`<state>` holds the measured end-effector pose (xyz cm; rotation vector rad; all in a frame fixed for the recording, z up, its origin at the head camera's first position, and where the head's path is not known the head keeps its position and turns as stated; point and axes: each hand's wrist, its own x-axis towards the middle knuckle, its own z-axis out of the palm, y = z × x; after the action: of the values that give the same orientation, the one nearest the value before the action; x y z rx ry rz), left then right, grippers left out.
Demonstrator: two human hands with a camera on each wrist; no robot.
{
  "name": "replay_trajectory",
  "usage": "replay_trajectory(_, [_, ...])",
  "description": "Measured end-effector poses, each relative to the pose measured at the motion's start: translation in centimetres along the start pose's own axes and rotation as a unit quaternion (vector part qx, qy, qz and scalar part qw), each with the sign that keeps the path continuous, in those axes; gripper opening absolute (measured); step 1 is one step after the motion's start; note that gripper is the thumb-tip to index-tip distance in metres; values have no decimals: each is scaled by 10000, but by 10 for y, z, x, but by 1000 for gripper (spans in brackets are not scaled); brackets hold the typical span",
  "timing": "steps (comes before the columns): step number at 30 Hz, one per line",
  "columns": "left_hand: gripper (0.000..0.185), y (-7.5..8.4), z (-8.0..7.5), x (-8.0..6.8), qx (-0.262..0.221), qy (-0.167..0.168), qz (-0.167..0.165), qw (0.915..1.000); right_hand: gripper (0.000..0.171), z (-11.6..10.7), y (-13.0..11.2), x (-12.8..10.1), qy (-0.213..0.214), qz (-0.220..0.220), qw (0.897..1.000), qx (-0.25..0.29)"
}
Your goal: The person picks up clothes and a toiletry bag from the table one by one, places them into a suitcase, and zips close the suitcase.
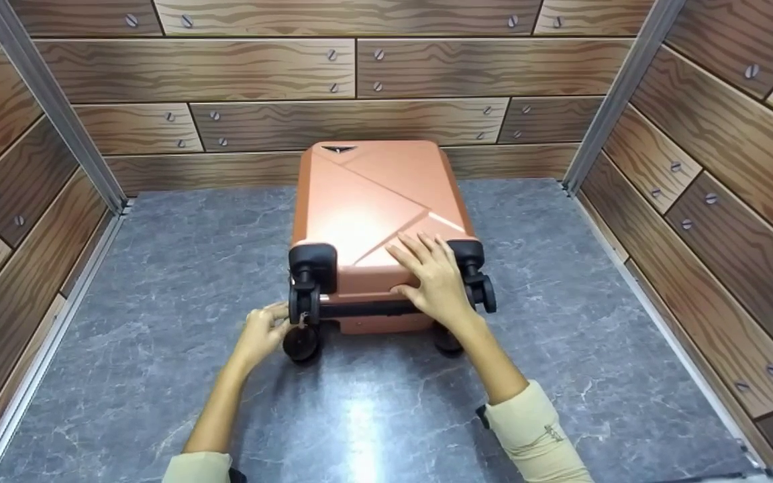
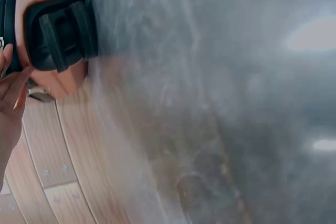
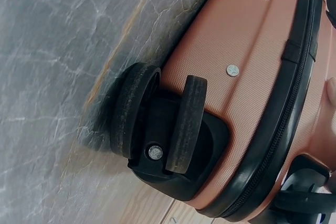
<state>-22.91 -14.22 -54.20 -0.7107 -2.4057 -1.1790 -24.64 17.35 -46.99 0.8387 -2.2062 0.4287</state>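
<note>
A copper-pink hard-shell suitcase (image 1: 373, 201) lies flat on the floor, its wheeled end towards me. My right hand (image 1: 437, 285) rests on the near right of its upper shell, fingers spread, thumb over the end edge. At the near left corner, my left hand (image 1: 262, 335) pinches the zipper pull, its fingers partly hidden by the black wheel (image 1: 304, 302) in the head view. The fingers (image 2: 16, 85) show beside the lower wheel in the left wrist view. A black zipper (image 3: 286, 111) runs along the end between the two shells, closed where the right wrist view shows it.
Wood-plank-patterned walls (image 1: 266, 70) enclose the grey marbled floor (image 1: 205, 261) at the back and both sides. Metal strips (image 1: 44, 349) edge the floor, and the suitcase's far end lies near the back wall. Double wheels (image 3: 157, 119) jut out at its corners.
</note>
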Motion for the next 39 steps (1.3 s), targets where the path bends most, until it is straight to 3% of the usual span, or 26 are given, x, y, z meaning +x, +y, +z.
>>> replay_trajectory(6, [10, -8, -8, 4, -1083, -387, -245, 9931, 72, -1, -1, 0, -23, -8, 10000, 21])
replay_trajectory(9, [11, -14, -9, 4, -1627, -325, -229, 9859, 71, -1, -1, 0, -42, -16, 10000, 28])
replay_trajectory(11, [11, -16, -9, 4, -1713, -238, -258, 9846, 71, -1, -1, 1, -56, -14, 10000, 29])
replay_trajectory(18, [6, -3, -7, 3, -806, -38, -712, 9942, 70, -1, 0, 1, -72, 4, 10000, -8])
replay_trajectory(32, [10, 9, 6, -1, 599, 616, -438, 9953, 73, -1, 0, 1, -11, -26, 10000, -64])
replay_trajectory(36, [28, 12, 8, 0, 863, 498, -392, 9943, 72, 0, 1, 1, 0, -23, 10000, -54])
replay_trajectory(39, [38, 13, 8, -1, 724, 202, -400, 9964, 72, 0, 0, 1, -11, -30, 10000, -39])
